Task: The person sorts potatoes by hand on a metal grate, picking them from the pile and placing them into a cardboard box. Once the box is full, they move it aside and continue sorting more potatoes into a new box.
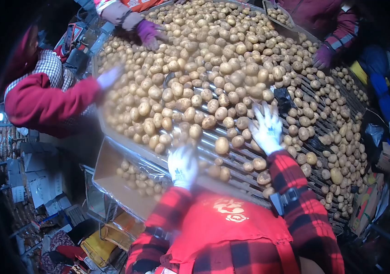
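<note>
A wide heap of potatoes (224, 68) covers a sorting table with metal slats (245, 176). My right hand (267, 128), in a white glove, reaches over the slats with its fingers spread, at the near edge of the heap. Potatoes lie around its fingertips, and no potato shows in its grasp. At the table's near left rim is my left hand (182, 166), gloved in white too. Its fingers are smeared by motion close to several potatoes, so I cannot see whether it holds one. Beyond my right fingers lies a dark scrap (284, 100).
Co-workers stand around the table: a purple glove (149, 34) at the back, a blurred pale glove (111, 76) at left, another purple glove (323, 57) at right. A box (106, 166) with potatoes sits below the left rim. Cartons (42, 182) are stacked at far left.
</note>
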`<action>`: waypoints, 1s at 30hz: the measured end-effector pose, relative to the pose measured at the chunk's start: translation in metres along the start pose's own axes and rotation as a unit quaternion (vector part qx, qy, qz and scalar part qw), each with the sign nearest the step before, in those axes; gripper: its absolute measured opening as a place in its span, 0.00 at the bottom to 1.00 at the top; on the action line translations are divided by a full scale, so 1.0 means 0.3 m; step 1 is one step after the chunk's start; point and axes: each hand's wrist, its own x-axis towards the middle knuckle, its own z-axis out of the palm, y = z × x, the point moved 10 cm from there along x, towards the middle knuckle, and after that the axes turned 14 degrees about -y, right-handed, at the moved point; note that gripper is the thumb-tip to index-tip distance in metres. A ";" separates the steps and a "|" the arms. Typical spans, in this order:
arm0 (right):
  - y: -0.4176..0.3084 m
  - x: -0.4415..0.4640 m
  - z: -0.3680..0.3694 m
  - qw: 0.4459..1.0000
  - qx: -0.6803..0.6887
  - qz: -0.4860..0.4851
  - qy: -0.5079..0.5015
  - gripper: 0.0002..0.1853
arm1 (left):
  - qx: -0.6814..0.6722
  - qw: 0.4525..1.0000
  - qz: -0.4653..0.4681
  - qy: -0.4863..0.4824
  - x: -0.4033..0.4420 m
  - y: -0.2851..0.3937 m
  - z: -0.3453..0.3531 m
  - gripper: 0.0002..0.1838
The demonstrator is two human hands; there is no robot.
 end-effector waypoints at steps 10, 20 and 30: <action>-0.522 -0.248 -0.016 0.953 -0.019 -0.281 -0.109 0.23 | -0.395 0.917 -0.050 0.020 -0.071 0.025 -0.008 0.16; -0.618 -0.261 -0.052 0.889 0.226 -0.323 -0.232 0.25 | -0.798 0.567 -0.125 -0.162 -0.161 0.053 0.169 0.18; -0.445 -0.326 -0.071 0.934 0.216 -0.267 -0.094 0.20 | -0.886 0.357 -0.244 -0.166 -0.160 0.117 0.229 0.15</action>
